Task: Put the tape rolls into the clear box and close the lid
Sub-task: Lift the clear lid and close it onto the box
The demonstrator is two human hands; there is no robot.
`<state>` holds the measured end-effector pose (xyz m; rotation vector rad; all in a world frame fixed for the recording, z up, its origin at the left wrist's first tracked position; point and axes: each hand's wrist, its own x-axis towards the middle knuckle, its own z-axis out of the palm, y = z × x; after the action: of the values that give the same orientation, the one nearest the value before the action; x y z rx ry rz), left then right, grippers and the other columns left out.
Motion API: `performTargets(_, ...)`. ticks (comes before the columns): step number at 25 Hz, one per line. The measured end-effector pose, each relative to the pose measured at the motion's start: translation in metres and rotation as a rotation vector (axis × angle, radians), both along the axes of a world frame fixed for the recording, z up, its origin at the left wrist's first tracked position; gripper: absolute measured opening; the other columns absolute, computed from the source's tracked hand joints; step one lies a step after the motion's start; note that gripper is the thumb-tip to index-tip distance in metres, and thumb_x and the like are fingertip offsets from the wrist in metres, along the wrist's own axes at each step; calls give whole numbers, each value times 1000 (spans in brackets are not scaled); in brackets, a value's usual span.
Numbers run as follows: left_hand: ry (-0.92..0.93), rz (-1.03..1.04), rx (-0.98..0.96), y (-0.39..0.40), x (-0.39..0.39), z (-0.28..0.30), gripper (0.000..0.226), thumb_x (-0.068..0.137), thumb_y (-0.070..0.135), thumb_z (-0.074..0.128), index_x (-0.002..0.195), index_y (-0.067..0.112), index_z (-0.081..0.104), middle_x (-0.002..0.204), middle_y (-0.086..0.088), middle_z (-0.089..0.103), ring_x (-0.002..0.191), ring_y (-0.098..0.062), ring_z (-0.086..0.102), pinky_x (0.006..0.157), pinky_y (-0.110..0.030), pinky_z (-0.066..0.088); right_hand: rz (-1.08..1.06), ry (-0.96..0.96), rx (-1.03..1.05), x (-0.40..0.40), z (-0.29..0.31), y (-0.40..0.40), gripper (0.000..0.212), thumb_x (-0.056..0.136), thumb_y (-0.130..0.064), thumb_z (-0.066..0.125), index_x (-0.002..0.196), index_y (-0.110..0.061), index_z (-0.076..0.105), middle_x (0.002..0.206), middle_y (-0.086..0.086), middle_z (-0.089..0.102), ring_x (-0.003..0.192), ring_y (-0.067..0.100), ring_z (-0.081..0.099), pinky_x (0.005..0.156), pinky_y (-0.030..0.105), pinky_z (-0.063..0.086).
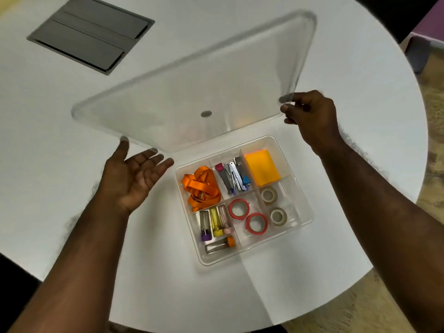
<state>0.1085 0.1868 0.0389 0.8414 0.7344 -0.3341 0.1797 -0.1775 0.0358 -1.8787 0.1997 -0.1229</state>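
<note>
Tape rolls already lie inside the clear box [305, 221]: two red tape rolls [247, 215] in a middle compartment and two beige tape rolls [274, 205] in the one to their right. What is left, by the look of it, is the closing. The lid [192, 87] hangs in the air above the tabletop [60, 152], up and to the left of the box, tilted, its long axis running from lower left to upper right. The right hand [310, 114] pinches the lid's near right corner, its grip clamped on the edge. The left hand [134, 176] is palm-up with fingers spread, its fingertips just at the lid's near left edge, supporting rather than grasping. The lid must travel down and rightward to seat on the box.
</note>
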Motion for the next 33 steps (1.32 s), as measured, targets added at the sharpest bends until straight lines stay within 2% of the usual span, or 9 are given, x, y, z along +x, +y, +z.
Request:
performTargets(2, -34, -69, 49, 3, -14, 6, 57, 91, 35, 55, 134, -1, 49, 116, -13, 71, 93, -19, 74, 67, -22, 59, 29, -20, 59, -12, 0, -6, 23, 86, -2, 67, 109, 0, 69, 85, 8, 62, 71, 12, 63, 71, 28, 60)
performTargets(4, -84, -153, 147, 2, -27, 5, 39, 93, 15, 50, 132, 10, 53, 102, 4, 77, 86, -8, 74, 63, -12, 55, 72, 21, 186, -24, -1, -11, 23, 89, -5, 64, 110, -11, 69, 99, 13, 64, 70, 14, 65, 71, 29, 60)
performTargets(7, -72, -178, 112, -3, -43, -9, 36, 92, 7, 51, 126, 16, 56, 112, -3, 75, 87, -21, 75, 65, -18, 58, 114, 221, 495, -37, -8, -22, 24, 97, -13, 53, 113, -25, 67, 114, 8, 69, 71, 17, 68, 68, 28, 59)
performTargets(10, -31, -155, 147, -13, -59, -30, 33, 94, 3, 51, 123, 17, 56, 110, -5, 75, 85, -26, 75, 66, -24, 60, 79, 470, 620, -45, -24, -34, 22, 99, -28, 50, 111, -20, 66, 106, 1, 71, 70, 10, 70, 62, 21, 58)
performTargets(13, 2, -139, 299, -29, -75, -54, 39, 92, 0, 57, 123, 23, 58, 97, -7, 74, 82, -26, 74, 68, -27, 61, 11, 528, 341, -56, -48, -35, 27, 90, -19, 66, 115, -11, 66, 86, 1, 69, 60, 5, 68, 53, 18, 56)
performTargets(17, 2, -206, 709, -47, -92, -81, 50, 84, 4, 69, 128, 25, 59, 78, -6, 66, 74, -20, 67, 70, -34, 59, -141, 504, 86, -69, -72, -30, 25, 82, -18, 74, 106, -10, 70, 71, 2, 65, 58, 14, 61, 54, 28, 58)
performTargets(20, -14, -245, 885, -54, -96, -88, 48, 81, 12, 72, 126, 28, 61, 74, 0, 65, 65, -17, 66, 64, -39, 61, -170, 460, -184, -69, -84, -25, 21, 80, -28, 75, 98, -17, 74, 79, 2, 70, 66, 18, 62, 69, 33, 55)
performTargets(24, -16, -351, 1076, -57, -91, -94, 48, 80, 21, 73, 125, 29, 60, 84, -3, 68, 77, -29, 69, 78, -52, 58, -134, 431, -383, -69, -98, -21, 23, 81, -33, 72, 99, -18, 74, 100, 3, 75, 94, 22, 67, 80, 27, 48)
performTargets(33, 52, -321, 971, -56, -87, -100, 48, 81, 16, 75, 126, 20, 59, 88, -3, 63, 81, -29, 68, 73, -51, 61, -101, 481, -386, -52, -110, -16, 25, 83, -33, 69, 102, -17, 73, 105, 6, 74, 99, 27, 67, 86, 31, 51)
